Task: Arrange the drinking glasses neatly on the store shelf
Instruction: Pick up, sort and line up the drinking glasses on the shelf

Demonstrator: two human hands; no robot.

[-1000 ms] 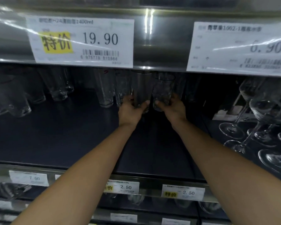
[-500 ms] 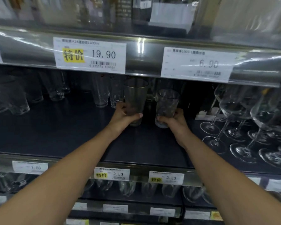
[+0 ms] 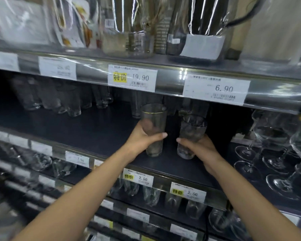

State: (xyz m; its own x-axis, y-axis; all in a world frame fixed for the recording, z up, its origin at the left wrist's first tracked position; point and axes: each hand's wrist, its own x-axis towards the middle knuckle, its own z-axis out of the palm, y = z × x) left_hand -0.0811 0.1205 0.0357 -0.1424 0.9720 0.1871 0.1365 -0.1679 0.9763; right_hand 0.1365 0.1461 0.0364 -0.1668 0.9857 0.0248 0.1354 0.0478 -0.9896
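Observation:
My left hand (image 3: 142,139) grips a tall smoky glass with a gold rim (image 3: 153,122) around its lower half. Beside it, my right hand (image 3: 197,149) grips a shorter clear glass (image 3: 191,131) near its base. Both glasses stand upright close together near the front of the dark shelf (image 3: 97,129); whether their bases touch it I cannot tell. More tumblers (image 3: 63,100) stand in a row at the back left of the same shelf, and others (image 3: 196,106) stand behind the two held glasses.
Stemmed wine glasses (image 3: 274,150) crowd the shelf's right side. The shelf above, with price tags (image 3: 132,78) on its edge, hangs low over the glasses and carries wrapped jugs (image 3: 129,28). Below, a lower shelf holds small tumblers (image 3: 151,195).
Both hands have drawn the two glasses from the back of the shelf toward its front edge. The view has pulled back and risen, showing the upper shelf.

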